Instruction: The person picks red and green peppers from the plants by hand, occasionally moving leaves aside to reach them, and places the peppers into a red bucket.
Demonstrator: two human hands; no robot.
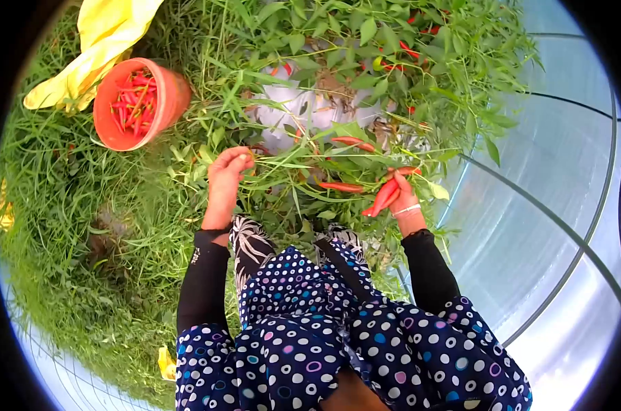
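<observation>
My left hand (227, 179) is closed in a pinch at the ends of some long green grass blades (283, 162), which stretch right across the plants. In my right hand (404, 195) are a few red chili peppers (384, 194), their tips pointing down and left; the palm side is partly hidden. Between the hands, another red chili pepper (342, 187) hangs among the leaves, and an orange-red chili pepper (353, 142) shows just above it. The leafy pepper plant (420, 82) rises beyond my right hand with more red fruit on it.
An orange-red bucket (177, 92) with many red chilies stands tilted in the grass at upper left. Beside it lies a yellow sack (112, 38). Pale plastic sheeting (279, 113) covers soil under the plants. A translucent greenhouse wall (529, 198) with dark ribs curves along the right.
</observation>
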